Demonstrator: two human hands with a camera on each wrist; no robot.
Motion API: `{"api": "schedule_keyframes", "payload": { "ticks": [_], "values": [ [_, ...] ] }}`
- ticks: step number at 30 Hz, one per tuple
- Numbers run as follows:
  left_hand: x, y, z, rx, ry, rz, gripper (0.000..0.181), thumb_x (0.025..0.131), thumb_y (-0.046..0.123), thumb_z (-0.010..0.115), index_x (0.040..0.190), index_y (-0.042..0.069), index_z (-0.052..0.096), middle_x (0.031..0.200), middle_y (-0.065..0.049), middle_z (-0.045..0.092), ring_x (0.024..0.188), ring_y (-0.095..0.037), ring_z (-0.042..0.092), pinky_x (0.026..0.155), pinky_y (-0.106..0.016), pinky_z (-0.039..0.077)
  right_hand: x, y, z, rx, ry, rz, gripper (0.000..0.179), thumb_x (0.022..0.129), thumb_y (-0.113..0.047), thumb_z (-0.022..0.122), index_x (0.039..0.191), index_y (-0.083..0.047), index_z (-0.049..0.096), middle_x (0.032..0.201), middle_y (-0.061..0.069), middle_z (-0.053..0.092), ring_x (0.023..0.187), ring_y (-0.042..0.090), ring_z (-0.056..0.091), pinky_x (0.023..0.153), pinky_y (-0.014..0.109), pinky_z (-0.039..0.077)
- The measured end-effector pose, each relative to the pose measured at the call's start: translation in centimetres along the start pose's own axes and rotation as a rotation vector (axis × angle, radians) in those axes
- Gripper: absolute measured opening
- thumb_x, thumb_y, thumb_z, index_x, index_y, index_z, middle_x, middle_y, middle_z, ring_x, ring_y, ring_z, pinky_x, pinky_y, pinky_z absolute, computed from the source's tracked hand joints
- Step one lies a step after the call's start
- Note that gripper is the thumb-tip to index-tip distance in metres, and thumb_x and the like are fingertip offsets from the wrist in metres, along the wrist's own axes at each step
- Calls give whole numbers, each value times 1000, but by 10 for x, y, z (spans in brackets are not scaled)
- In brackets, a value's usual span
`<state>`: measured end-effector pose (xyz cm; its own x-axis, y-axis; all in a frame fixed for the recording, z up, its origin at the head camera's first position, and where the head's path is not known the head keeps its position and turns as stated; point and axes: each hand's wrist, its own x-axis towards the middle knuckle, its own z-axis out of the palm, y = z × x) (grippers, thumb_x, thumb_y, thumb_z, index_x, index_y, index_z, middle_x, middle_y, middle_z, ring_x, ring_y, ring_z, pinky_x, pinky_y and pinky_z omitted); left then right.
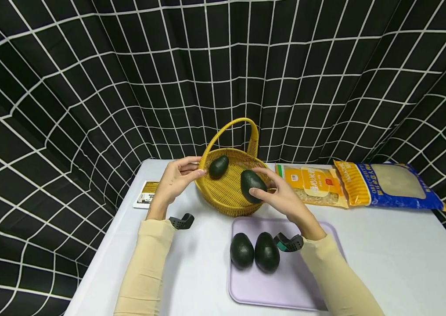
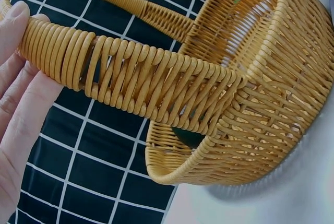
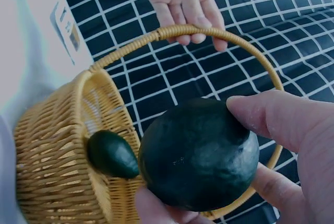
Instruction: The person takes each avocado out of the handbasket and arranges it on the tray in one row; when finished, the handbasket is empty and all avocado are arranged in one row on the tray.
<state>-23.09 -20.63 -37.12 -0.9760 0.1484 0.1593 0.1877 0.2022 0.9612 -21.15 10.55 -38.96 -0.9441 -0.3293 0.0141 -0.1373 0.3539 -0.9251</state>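
Lilac in colour, the nearest tray (image 1: 278, 296) bears two avocados (image 1: 267, 253). Just beyond, the right hand (image 1: 284, 193) grips a third avocado (image 1: 252, 186) over the basket (image 1: 227, 209), thumb and fingers around it; it should be firm, fairly weighty and slick-skinned, so best cupped at its widest part. Farther, the left hand (image 1: 176, 181) holds the wicker handle (image 2: 156, 78), probably light and springy; another avocado (image 1: 218, 167) lies inside the basket.
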Motion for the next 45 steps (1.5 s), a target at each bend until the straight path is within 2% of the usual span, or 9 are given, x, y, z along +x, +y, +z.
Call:
{"api": "schedule_keyframes", "payload": {
  "ticks": [4, 11, 15, 22, 28, 30, 33, 39, 45],
  "values": [
    [-1, 1, 0, 3, -1, 7, 41, 90, 4, 76, 130, 1, 66, 115, -24, 72, 92, -13, 74, 84, -23, 59, -12, 3, -1, 35, 18, 12, 61, 91, -28, 76, 147, -30, 50, 115, 17, 64, 98, 28, 62, 79, 37, 54],
    [0, 2, 0, 3, -6, 2, 42, 90, 4, 76, 130, 1, 65, 117, -26, 71, 93, -13, 74, 84, -23, 59, -34, 13, -4, 19, 59, 21, 60, 92, -29, 76, 147, -32, 50, 114, 17, 63, 96, 27, 63, 79, 38, 55],
    [1, 1, 0, 7, -8, 8, 43, 90, 5, 76, 131, 1, 65, 118, -28, 70, 93, -13, 74, 85, -23, 59, -48, 20, -7, 13, 91, 58, 60, 92, -30, 76, 146, -31, 50, 121, 17, 59, 98, 27, 62, 79, 38, 55],
    [1, 2, 0, 13, 6, 27, 42, 89, 4, 77, 129, 1, 66, 115, -25, 72, 92, -13, 74, 85, -23, 59, -67, 38, -14, -19, 131, 154, 65, 91, -34, 76, 149, -27, 47, 147, 11, 49, 107, 30, 60, 81, 34, 50],
    [2, 2, 1, 4, 6, 27, 41, 89, 4, 76, 129, 1, 66, 116, -26, 71, 92, -13, 74, 85, -24, 59, -83, 50, -15, -60, 141, 182, 65, 92, -36, 75, 149, -28, 47, 150, 11, 50, 105, 27, 61, 79, 33, 48],
    [2, 2, 1, 7, 9, 20, 42, 89, 4, 76, 130, 1, 66, 115, -25, 72, 92, -12, 74, 85, -23, 59, -87, 53, -14, -77, 149, 196, 65, 92, -37, 75, 150, -28, 46, 146, 13, 54, 103, 24, 61, 78, 32, 47],
    [2, 2, 1, 8, 14, 10, 42, 89, 4, 77, 130, 1, 66, 114, -25, 72, 91, -12, 74, 84, -23, 59, -93, 56, -11, -84, 162, 217, 66, 91, -36, 76, 149, -28, 46, 125, 18, 65, 94, 21, 63, 75, 31, 47],
    [1, 2, 1, 1, 13, 7, 42, 89, 4, 76, 130, 1, 66, 115, -26, 72, 90, -11, 74, 84, -22, 59, -104, 62, -6, -156, 178, 266, 68, 91, -40, 75, 150, -30, 44, 86, 9, 69, 75, 15, 59, 66, 30, 43],
    [-2, 1, 1, 8, 17, 15, 42, 90, 3, 76, 130, 0, 65, 112, -24, 73, 90, -10, 74, 83, -22, 59, -116, 69, -1, -177, 170, 328, 70, 90, -42, 75, 151, -29, 43, 81, 7, 69, 73, 15, 57, 63, 29, 43]
  ]
}}
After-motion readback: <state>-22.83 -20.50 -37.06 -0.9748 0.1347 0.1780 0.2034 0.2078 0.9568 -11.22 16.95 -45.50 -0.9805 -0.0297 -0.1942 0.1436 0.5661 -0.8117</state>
